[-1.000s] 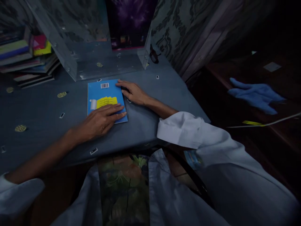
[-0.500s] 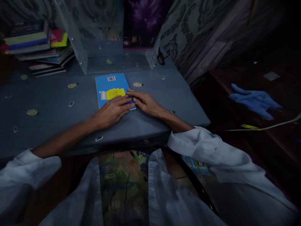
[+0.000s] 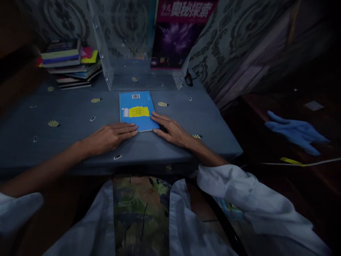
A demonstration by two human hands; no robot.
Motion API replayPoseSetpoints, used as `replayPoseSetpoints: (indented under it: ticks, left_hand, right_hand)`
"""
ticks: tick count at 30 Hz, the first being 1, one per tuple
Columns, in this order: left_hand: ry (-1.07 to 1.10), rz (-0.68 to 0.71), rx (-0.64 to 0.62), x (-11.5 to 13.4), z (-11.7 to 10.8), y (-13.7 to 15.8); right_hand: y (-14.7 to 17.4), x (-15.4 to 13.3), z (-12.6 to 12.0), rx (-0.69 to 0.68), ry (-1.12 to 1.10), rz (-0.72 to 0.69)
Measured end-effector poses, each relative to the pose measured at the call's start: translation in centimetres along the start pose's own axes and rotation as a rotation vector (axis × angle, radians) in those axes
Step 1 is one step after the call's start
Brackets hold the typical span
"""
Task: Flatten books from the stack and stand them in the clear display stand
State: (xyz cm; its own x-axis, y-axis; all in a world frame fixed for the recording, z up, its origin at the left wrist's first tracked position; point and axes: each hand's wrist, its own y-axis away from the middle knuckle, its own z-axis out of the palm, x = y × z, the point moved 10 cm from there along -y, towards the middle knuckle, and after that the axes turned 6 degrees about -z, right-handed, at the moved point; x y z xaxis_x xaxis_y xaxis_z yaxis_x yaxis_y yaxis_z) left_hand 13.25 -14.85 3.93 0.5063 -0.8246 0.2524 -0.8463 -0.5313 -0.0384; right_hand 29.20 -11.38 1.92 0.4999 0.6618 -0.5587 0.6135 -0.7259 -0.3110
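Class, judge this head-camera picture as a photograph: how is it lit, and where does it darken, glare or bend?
Head view: dim overall, with corners fading to near black; the blue book between the left hand and right hand is the brightest spot; the clear acrylic stand shows faint reflections; the table edge bows, showing wide-angle distortion.

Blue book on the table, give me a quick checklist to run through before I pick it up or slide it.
1. Blue book lies flat and closed, back cover with barcode up: ok.
2. Left hand is flat on the table, fingertips at the book's near left corner, gripping nothing: ok.
3. Right hand is flat at the near right corner, gripping nothing: ok.
4. Clear acrylic stand sits just behind the book; whether they touch: cannot tell.
5. Small round yellow sticker lies apart from the book's right edge: ok.
6. Stack of books at far left is well apart: ok.
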Motion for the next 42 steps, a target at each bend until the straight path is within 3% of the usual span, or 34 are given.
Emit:
replayPoseSetpoints:
  ticks: [5, 11, 22, 25, 29, 32, 34, 39, 42]
  left_hand:
    - [0.098, -0.047, 0.131, -1.3, -1.2, 2.4]
    - [0.2, -0.087, 0.275, -2.8, -2.0, 1.7]
    - [0.111, -0.365, 0.255, -11.6, -1.6, -3.1]
    - [0.094, -0.436, 0.207, -13.8, -1.7, -4.2]
    - [0.099, -0.489, 0.185, -15.5, -1.7, -4.8]
    - [0.11, -0.488, 0.185, -15.6, -1.8, -4.7]
    - [0.117, -0.469, 0.172, -14.8, -1.7, -4.5]
    - [0.146, -0.393, 0.137, -10.8, -1.0, -2.4]
    - [0.167, -0.346, 0.145, -7.7, -0.2, -0.4]
  right_hand:
    - [0.2, -0.1, 0.2, -0.005, 0.053, -0.012]
    - [-0.6, -1.6, -0.1, -0.036, 0.284, -0.013]
    - [-6.8, -3.7, 3.3, -0.224, 0.17, -0.129]
    - [-9.0, -2.0, 3.4, -0.252, 0.171, -0.122]
    - [-11.4, 3.0, 1.7, -0.178, 0.247, 0.034]
    - [-11.5, 5.4, 0.8, -0.09, 0.26, 0.104]
    - [-10.5, 5.3, 0.7, -0.055, 0.264, 0.077]
    - [-4.8, 1.8, 1.1, -0.067, 0.246, -0.02]
    - [-0.1, -1.7, 1.4, -0.202, 0.222, -0.118]
